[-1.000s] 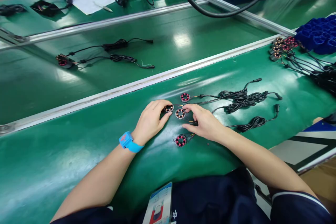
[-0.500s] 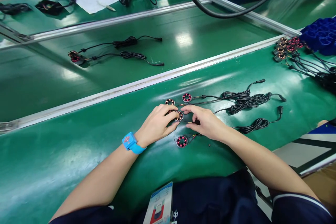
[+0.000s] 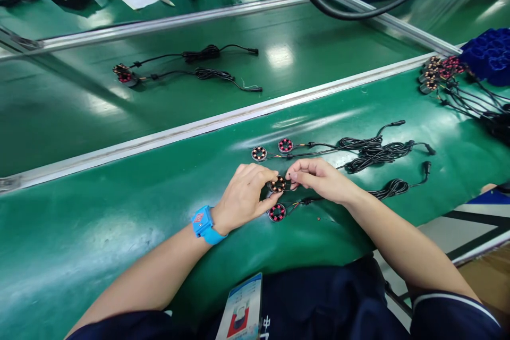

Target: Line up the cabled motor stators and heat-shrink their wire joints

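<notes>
1. Left hand (image 3: 244,194), one: the held copper-wound ring (image 3: 278,185) is gripped between thumb and fingers.
2. Right hand (image 3: 319,178), one: its fingertips are drawn narrowly together just right of that ring; whether a wire is pinched cannot be told.
3. Loose copper-wound ring (image 3: 258,153), one: laid beyond the left hand on the green mat (image 3: 159,212).
4. Red-wound rings, two: the far red-wound ring (image 3: 286,145) is set right of the loose copper one, the near red-wound ring (image 3: 277,212) on the wearer's side of the held one.
5. Connector ends (image 3: 398,123), three seen: joined to bundled black cables (image 3: 360,143) at right.
6. Long black cables (image 3: 213,73), two: laid beyond the metal rail (image 3: 219,122).
7. Blue wristband (image 3: 203,221), one: worn at left.
</notes>
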The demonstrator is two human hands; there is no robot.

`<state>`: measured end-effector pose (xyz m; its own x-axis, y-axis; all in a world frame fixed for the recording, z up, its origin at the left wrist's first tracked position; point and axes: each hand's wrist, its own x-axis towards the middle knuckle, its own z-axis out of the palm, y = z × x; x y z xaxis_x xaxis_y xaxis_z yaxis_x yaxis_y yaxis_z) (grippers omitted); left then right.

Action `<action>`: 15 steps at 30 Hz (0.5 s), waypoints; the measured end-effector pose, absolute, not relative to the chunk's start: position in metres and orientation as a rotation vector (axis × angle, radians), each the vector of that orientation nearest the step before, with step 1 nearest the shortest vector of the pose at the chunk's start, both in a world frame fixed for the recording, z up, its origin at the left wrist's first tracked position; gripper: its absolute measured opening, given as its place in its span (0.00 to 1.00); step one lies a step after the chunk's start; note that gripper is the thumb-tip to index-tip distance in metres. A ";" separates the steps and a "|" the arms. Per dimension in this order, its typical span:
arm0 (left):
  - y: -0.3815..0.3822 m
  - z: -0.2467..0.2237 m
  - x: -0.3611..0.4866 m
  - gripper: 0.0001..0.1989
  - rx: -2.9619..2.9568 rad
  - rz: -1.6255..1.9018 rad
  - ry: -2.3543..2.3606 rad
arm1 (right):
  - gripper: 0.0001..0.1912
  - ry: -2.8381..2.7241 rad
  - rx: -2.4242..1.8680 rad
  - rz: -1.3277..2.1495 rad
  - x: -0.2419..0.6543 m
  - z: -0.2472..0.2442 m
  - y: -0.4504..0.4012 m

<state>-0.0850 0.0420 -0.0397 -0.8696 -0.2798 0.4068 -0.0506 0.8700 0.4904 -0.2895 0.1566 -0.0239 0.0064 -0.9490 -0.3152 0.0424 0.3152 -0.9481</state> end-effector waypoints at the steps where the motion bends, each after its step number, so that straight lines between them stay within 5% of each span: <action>1: 0.042 -0.039 -0.085 0.10 0.228 -0.652 -2.585 | 0.13 1.296 -0.930 -0.998 -0.289 -0.024 0.157; 7: 0.035 -0.034 -0.081 0.09 0.202 -0.698 -2.857 | 0.28 1.396 -1.179 -0.890 -0.288 -0.019 0.163; 15: 0.018 -0.018 -0.080 0.10 0.493 -0.753 -2.609 | 0.19 1.792 -1.670 -1.053 -0.301 -0.013 0.165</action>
<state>-0.0798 0.0185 -0.0177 -0.8664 -0.4272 0.2584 -0.2239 0.7949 0.5639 -0.3010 0.1654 -0.0126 -0.1481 -0.9759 0.1602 -0.6149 -0.0360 -0.7878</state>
